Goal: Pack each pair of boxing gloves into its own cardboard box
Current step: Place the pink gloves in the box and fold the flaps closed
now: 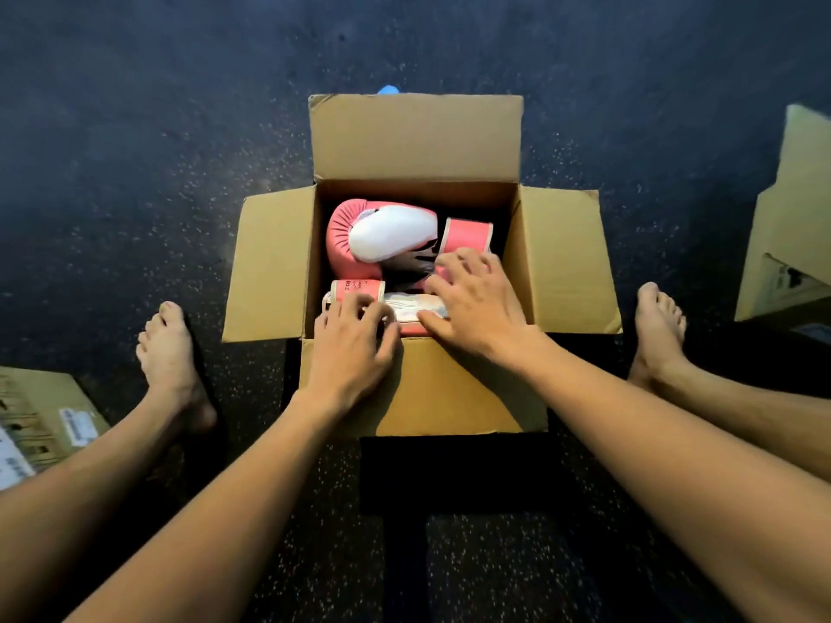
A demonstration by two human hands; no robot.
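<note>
Open cardboard box (418,388) sits on the dark speckled floor (135,173) between your bare feet, all four flaps folded outward. Far glove (382,236): pink padded leather with smooth white panel, long axis running left to right, pink cuff (467,233) at the right. Near glove (404,308): lies against the near wall, long axis also left to right but reversed, cuff at the left. Your left hand (353,339) rests fingers curled over that cuff and the near rim; grip loose, not closed around anything. Your right hand (472,303) lies flat and spread, palm down on the near glove's body, fingertips reaching the far glove's wrist. Both hands sit directly above the near glove, so pressing straight down would likely seat it. Corrugated walls look stiff; padding looks compressible. More boxes at left (40,420) and right (791,227) edges.
</note>
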